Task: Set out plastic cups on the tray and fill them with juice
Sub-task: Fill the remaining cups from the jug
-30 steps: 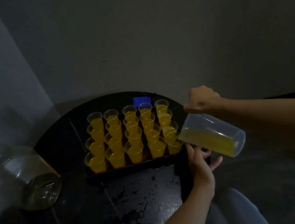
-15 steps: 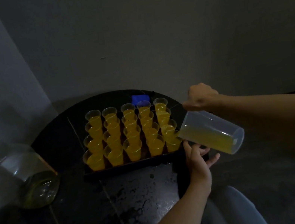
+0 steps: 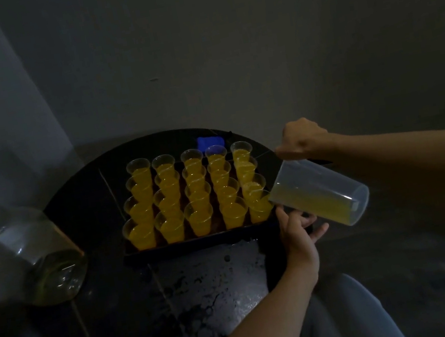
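Note:
Several clear plastic cups point(image 3: 196, 193) filled with yellow juice stand in rows on a dark tray point(image 3: 198, 241) on a round black table point(image 3: 86, 198). My right hand point(image 3: 301, 139) grips the handle of a clear jug point(image 3: 320, 191) holding a little juice. The jug is tilted far over, its spout at the rim of the front right cup point(image 3: 260, 206). My left hand point(image 3: 295, 226) holds the tray's front right corner, fingers curled round its edge.
A large clear plastic bottle point(image 3: 19, 251) with a green cap lies tilted at the table's left edge. A blue object point(image 3: 209, 141) sits behind the back row of cups. My knees are below the table's near edge.
The jug has tipped a little further with its spout at the front right cup. The level of juice in it looks lower. My left hand stays on the tray corner.

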Demonstrator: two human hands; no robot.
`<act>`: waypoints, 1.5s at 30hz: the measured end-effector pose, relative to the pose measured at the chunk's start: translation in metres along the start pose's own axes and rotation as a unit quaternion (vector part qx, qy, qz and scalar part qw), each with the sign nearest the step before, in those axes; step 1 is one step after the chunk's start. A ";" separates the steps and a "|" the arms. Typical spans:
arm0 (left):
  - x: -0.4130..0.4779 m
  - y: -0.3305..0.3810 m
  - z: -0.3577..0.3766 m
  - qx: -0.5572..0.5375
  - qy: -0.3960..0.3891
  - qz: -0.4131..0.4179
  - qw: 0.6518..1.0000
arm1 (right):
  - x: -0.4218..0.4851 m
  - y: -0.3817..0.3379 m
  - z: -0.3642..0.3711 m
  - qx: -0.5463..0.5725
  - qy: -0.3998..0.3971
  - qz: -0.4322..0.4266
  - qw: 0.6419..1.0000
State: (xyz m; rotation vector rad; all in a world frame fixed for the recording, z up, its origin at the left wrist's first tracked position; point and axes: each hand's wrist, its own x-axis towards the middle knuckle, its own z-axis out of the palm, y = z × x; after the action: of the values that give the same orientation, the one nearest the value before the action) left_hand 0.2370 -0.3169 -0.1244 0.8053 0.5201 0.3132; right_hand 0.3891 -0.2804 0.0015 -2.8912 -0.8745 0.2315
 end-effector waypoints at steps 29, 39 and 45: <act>-0.012 0.029 -0.006 0.099 -0.004 0.044 0.994 | -0.025 0.022 -0.010 0.121 0.069 0.046 0.989; -0.019 0.106 -0.019 0.135 0.014 0.159 0.978 | -0.039 -0.023 -0.054 0.239 0.146 -0.023 0.960; -0.029 0.175 -0.057 0.160 0.062 0.229 0.958 | -0.028 -0.093 -0.065 0.336 0.109 -0.087 0.932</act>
State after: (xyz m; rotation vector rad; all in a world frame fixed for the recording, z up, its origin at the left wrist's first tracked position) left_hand 0.1688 -0.1811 -0.0170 1.2285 0.5040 0.7226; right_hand 0.3270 -0.2228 0.0824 -2.1449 -0.8056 0.1486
